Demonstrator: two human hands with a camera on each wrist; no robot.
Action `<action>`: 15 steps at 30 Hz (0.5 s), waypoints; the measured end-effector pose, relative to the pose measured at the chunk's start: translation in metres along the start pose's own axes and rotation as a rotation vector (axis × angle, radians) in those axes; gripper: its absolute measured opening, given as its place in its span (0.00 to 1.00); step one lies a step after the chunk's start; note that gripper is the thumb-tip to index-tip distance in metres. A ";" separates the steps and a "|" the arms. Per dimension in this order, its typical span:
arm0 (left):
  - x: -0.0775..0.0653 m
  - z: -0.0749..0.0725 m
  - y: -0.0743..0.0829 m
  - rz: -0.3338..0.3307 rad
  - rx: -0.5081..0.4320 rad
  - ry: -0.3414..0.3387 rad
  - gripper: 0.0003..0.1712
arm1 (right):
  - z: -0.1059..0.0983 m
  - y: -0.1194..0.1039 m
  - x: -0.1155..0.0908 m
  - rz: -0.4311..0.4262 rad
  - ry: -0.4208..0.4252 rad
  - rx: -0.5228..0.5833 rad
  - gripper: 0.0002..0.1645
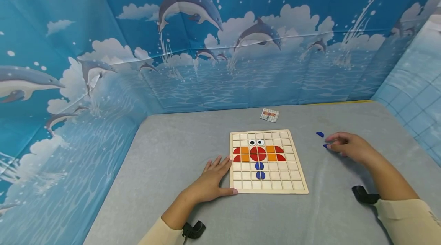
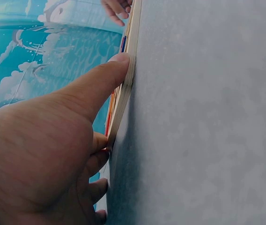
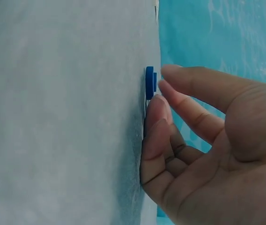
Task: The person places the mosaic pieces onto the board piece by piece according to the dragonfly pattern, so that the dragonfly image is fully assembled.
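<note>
A square wooden grid board [image 1: 296, 185] lies on the grey table with a pattern of coloured flat pieces in its cells. My left hand [image 1: 214, 183] rests along its left side, fingers spread; the thumb [image 2: 116, 63] touches the board's near left corner. To the right of the board, my right hand [image 1: 351, 147] hovers low over the table, its fingers loosely bent. At its fingertips lies a blue half-round piece [image 1: 325, 146]. Another blue half-round piece [image 1: 320, 134] lies just beyond. The right wrist view shows a gap between the thumb and the nearer blue piece [image 3: 149, 83].
On the board are red quarter-rounds [image 1: 258, 154], orange squares [image 1: 245, 157], blue half-rounds [image 1: 260, 166] and two eye discs [image 1: 252, 142]. Behind it lies a small pattern card [image 1: 270, 115]. A dolphin-printed curtain [image 1: 220, 80] hangs along the table's far edge.
</note>
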State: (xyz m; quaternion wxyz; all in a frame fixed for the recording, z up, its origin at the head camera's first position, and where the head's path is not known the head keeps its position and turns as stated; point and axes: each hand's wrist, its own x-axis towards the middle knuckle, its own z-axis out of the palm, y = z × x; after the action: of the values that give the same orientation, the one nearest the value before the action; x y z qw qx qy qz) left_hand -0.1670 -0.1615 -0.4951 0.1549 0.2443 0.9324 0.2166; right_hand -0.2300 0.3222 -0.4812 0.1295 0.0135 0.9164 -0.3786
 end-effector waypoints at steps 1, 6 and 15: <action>0.000 0.000 0.000 0.000 -0.001 -0.001 0.58 | 0.000 0.000 0.000 -0.004 -0.001 -0.008 0.27; 0.000 0.001 -0.001 -0.002 -0.008 -0.005 0.58 | 0.003 0.002 0.000 -0.027 0.001 -0.057 0.25; 0.001 0.001 -0.002 -0.001 -0.009 0.000 0.58 | 0.005 0.002 0.002 -0.043 0.008 -0.097 0.20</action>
State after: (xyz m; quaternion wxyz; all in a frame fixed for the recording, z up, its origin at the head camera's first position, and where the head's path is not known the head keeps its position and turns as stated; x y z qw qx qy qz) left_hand -0.1676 -0.1620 -0.4972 0.1561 0.2431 0.9316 0.2207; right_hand -0.2310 0.3198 -0.4864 0.1180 -0.0108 0.9343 -0.3363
